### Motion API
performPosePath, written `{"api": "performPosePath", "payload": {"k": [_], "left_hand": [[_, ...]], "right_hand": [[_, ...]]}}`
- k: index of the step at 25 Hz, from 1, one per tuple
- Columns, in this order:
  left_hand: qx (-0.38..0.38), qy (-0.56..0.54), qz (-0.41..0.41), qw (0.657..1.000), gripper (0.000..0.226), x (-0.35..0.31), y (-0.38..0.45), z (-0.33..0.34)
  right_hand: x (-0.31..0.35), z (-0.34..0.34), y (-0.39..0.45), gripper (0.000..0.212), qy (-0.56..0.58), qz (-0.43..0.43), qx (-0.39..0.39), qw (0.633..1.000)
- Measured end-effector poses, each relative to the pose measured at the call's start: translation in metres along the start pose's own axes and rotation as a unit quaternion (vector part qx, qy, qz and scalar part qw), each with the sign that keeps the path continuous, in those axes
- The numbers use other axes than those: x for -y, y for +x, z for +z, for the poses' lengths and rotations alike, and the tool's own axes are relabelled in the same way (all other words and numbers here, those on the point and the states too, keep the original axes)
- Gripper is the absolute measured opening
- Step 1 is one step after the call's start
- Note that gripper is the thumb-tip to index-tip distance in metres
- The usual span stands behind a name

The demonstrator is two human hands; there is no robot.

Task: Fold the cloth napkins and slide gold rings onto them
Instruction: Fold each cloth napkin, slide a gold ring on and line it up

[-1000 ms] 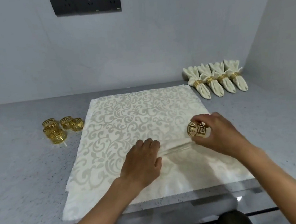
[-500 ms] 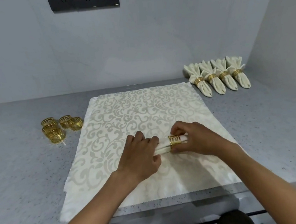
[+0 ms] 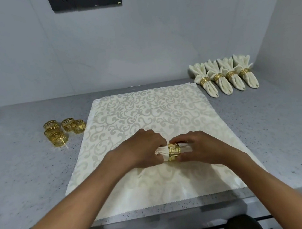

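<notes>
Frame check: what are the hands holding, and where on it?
Left hand grips the bunched napkin left of the gold ring; right hand holds the ring itself.

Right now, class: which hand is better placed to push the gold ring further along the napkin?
Right hand: it grips the gold ring, while the left hand holds the bunched napkin.

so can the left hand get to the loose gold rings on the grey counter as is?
Probably not yet: the left hand grips the rolled cream napkin. Nothing stands between it and the loose gold cut-out rings.
</notes>
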State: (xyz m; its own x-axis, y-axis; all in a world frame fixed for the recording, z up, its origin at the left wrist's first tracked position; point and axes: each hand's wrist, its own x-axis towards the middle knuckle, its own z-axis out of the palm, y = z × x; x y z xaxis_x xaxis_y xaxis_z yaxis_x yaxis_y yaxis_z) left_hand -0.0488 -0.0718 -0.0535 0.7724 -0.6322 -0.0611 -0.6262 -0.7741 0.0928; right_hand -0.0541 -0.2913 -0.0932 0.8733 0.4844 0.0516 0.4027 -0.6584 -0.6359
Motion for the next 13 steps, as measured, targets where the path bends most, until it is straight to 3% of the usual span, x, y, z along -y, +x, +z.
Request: {"api": "performPosePath", "payload": {"k": [2, 5, 7, 11, 13], "left_hand": [[0.006, -0.028, -0.003, 1.0, 0.014, 0.011, -0.003, -0.004], [0.009, 0.022, 0.008, 1.0, 0.018, 0.014, -0.014, 0.0], [0.014, 0.028, 0.004, 1.0, 0.015, 0.014, -0.021, -0.001], [0.04, -0.009, -0.014, 0.999, 0.021, 0.024, -0.028, -0.01], [0.002, 0.016, -0.004, 1.0, 0.03, 0.014, -0.024, -0.009]], "right_hand": [[-0.003, 0.001, -0.007, 0.05, -0.053, 0.004, -0.02, 0.998], [-0.011, 0.006, -0.018, 0.026, -0.142, -0.035, -0.057, 0.988], [-0.015, 0.011, -0.019, 0.025, -0.18, -0.066, -0.064, 0.979], [-0.024, 0.025, -0.019, 0.021, -0.188, -0.098, -0.094, 0.973], [-0.027, 0.03, -0.017, 0.017, -0.18, -0.099, -0.113, 0.972]]}}
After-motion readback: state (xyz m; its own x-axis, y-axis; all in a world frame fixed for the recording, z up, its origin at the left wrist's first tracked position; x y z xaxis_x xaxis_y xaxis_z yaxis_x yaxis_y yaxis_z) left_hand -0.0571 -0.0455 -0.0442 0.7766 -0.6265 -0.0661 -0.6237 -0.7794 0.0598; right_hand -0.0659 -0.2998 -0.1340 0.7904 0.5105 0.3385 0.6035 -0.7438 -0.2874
